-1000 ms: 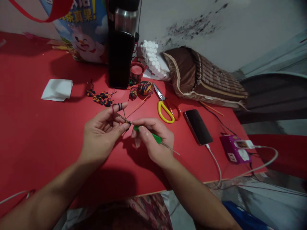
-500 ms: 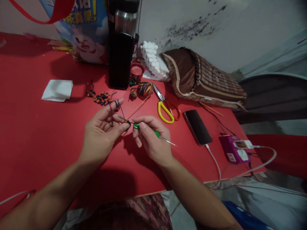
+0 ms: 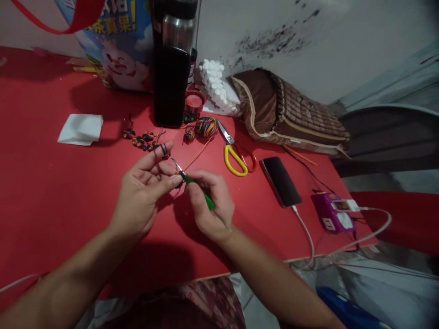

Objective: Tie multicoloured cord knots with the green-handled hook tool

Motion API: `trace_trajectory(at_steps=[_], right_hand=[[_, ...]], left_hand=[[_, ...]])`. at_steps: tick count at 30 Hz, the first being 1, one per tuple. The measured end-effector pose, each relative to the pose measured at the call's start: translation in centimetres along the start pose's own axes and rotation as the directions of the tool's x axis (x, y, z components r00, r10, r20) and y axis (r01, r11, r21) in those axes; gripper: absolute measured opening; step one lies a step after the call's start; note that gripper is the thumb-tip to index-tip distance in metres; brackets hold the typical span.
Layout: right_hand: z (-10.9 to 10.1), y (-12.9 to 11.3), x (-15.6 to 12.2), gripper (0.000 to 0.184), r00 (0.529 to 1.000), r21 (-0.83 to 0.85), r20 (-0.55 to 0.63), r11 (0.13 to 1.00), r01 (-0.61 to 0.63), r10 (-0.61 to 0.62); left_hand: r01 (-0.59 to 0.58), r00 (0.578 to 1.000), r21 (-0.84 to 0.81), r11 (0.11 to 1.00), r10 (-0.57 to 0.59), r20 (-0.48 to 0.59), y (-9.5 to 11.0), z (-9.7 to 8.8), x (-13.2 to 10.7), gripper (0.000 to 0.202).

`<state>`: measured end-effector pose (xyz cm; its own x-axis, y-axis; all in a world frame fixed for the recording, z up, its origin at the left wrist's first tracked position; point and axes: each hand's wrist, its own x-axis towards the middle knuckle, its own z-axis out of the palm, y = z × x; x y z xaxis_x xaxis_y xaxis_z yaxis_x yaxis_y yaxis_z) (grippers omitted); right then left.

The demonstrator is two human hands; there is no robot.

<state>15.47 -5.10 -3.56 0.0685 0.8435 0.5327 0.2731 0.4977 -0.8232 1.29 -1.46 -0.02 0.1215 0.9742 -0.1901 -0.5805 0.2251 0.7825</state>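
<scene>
One view on file, head camera, looking down.

Item 1, left hand (image 3: 142, 192): thumb and a fingertip were pinched together on a tiny crochet piece (image 3: 180, 174), held just above the red surface (image 3: 51, 196). The index finger was stretched out, with multicoloured yarn (image 3: 163, 149) looped round it.

Item 2, right hand (image 3: 210, 206): fingers were closed round the green grip of a crochet hook (image 3: 205, 198). The hook's long axis ran on a slant, from its bare metal tail near the right wrist up and leftward to the working tip. The tip pointed away from the person and to the left, and met the crochet piece at the left fingertips. Whether the tip sat inside a loop could not be told.

Item 3, progress, as judged: a cluster of small finished pieces (image 3: 142, 139) lay near the far side of the left hand, so several units looked complete. The piece in hand was very small and seemed at an early stage. The yarn ball (image 3: 206, 127) was full, so much yarn remained.

Item 4, surroundings: yellow-handled scissors (image 3: 235, 157) and a dark phone (image 3: 280, 181) lay right of the hands, and a white folded paper (image 3: 81, 129) far left.
</scene>
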Motion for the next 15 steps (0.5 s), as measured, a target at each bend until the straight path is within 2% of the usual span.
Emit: trace_trajectory(at_steps=[3,7,15], right_hand=[[-0.4,-0.1,0.0,0.023,0.997,0.02,0.019,0.996,-0.081,0.081],[-0.6,-0.5,0.0,0.023,0.99,0.049,0.047,0.99,-0.135,0.132],[-1.0,-0.9,0.6,0.019,0.985,0.202,0.067,0.965,-0.169,0.159]], left_hand=[[0.061,0.998,-0.013,0.998,-0.061,0.023,0.7,-0.2,0.3,0.05],[0.051,0.999,-0.015,0.999,-0.051,0.017,1.2,-0.2,0.3,0.057],[0.077,0.997,-0.028,0.997,-0.076,0.035,1.7,-0.5,0.6,0.054]])
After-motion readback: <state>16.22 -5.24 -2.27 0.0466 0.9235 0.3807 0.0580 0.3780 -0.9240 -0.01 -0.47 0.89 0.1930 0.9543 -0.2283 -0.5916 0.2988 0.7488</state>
